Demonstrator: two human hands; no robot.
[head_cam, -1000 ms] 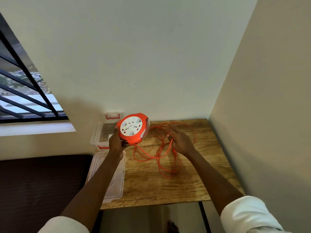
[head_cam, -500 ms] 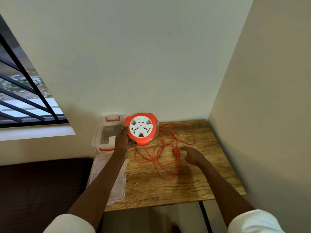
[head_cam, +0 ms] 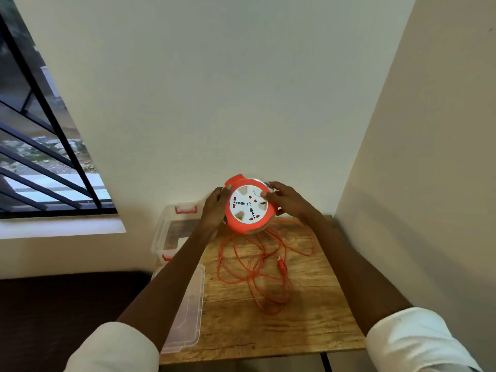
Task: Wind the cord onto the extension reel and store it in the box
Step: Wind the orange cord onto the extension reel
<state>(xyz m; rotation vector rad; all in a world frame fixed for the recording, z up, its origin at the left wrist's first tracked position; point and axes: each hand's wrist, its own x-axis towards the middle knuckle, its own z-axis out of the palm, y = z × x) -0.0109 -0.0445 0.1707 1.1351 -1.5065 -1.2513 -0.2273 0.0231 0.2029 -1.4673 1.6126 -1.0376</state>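
- Here, at the far left of the desk [head_cam: 308, 328], the clear box [head_cam: 171, 232] stands open with its lid [head_cam: 188, 312] lying just in front; leave both there until the winding is done.
- The left hand [head_cam: 214, 210] grips the extension reel [head_cam: 248, 206] by its orange rim, raised above the desk; this hand should likely hold the body steady.
- The right hand [head_cam: 287, 201] curls over the reel's white face, thumb on it; turn evenly from there.
- The cord [head_cam: 257, 264] lies in loose loops below; feed it slowly so it doesn't snag.
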